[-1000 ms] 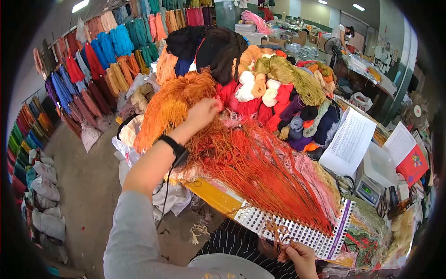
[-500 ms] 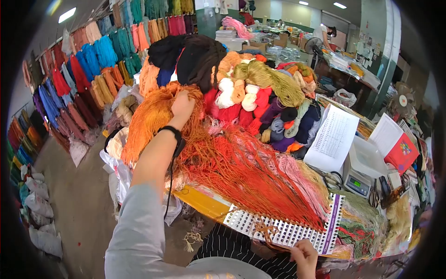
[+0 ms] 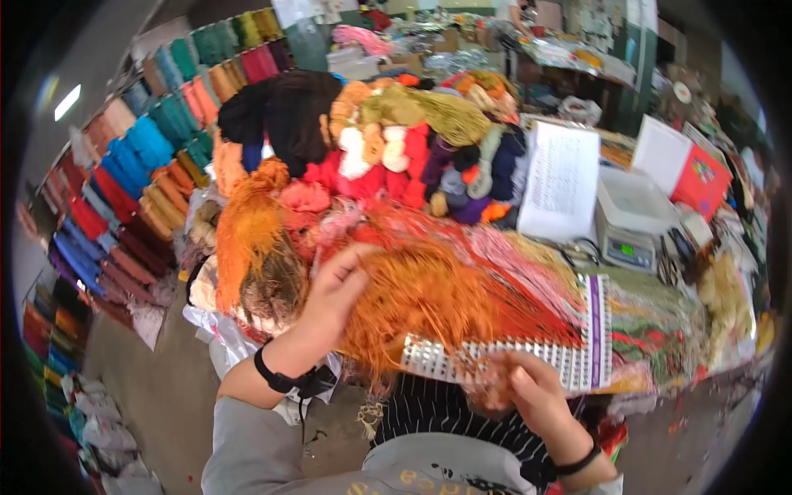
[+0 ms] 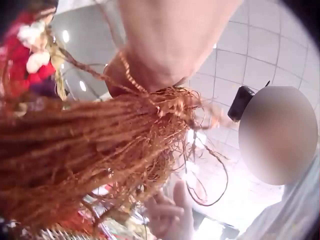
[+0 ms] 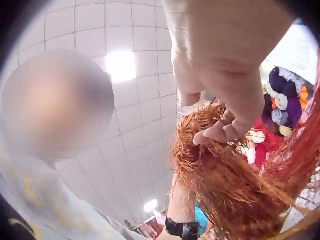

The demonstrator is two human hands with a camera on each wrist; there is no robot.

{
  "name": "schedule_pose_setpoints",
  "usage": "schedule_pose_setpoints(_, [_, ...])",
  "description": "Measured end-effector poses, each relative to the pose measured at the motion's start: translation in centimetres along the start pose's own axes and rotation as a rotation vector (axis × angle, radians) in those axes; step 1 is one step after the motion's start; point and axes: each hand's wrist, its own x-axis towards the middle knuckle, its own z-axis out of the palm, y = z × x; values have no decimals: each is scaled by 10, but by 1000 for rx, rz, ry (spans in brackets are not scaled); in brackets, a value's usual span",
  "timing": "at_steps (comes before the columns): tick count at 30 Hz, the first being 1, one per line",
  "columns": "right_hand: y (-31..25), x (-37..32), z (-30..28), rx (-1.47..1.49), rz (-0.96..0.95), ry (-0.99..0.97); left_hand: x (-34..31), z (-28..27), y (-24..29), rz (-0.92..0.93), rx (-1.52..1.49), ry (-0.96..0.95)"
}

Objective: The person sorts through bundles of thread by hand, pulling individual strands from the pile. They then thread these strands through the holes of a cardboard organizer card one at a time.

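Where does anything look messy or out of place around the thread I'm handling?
The orange-brown thread bundle looks untidy: its ends straggle unevenly, partly hiding the white perforated card in the head view, and stray strands loop out in the left wrist view.

Digital scale (image 3: 624, 248) near probable red booklet (image 3: 700, 188)

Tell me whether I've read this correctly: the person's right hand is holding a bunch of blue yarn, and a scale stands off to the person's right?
Not quite: the right hand holds orange-brown yarn, not blue, as the right wrist view shows. The scale does stand off to the person's right.
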Motion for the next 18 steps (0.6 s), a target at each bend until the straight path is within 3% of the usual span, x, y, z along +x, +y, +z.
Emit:
schedule_pose_setpoints(1, [1,3,-2,-8,-34,-130,-7,12,-7,-83,15,-92])
schedule_pose_setpoints(3, [-1,6,-3,163,-13,-142,-17,31,-20,-218,19,-222])
schedule_pose_setpoints(5, [-15,3,11,295,-30,112,-23,48,-34,-346,27,-351])
schedule_pose_setpoints(7, [-17,-7,-2,281,-40,152,-25,59,-52,-504,-114,-461])
schedule_pose_setpoints(9, [-17,-19,-15,259,-45,174,-24,68,-58,-526,-93,-534])
schedule_pose_setpoints(11, [-15,-32,-26,197,-164,164,-22,81,-51,-628,307,-618])
schedule_pose_setpoints(12, [-16,-36,-27,191,-173,185,-24,87,-57,-320,384,-693])
schedule_pose_setpoints(13, [-17,-38,-23,192,-174,195,-26,91,-56,-323,381,-702])
schedule_pose_setpoints(15, [-20,-38,-9,301,-197,394,-28,101,-41,157,794,-634])
schedule_pose_setpoints(16, [-11,-41,-26,225,-213,248,-29,109,-39,254,768,-675])
schedule_pose_setpoints(18, [4,-41,-31,200,-221,249,-43,134,-47,241,669,-709])
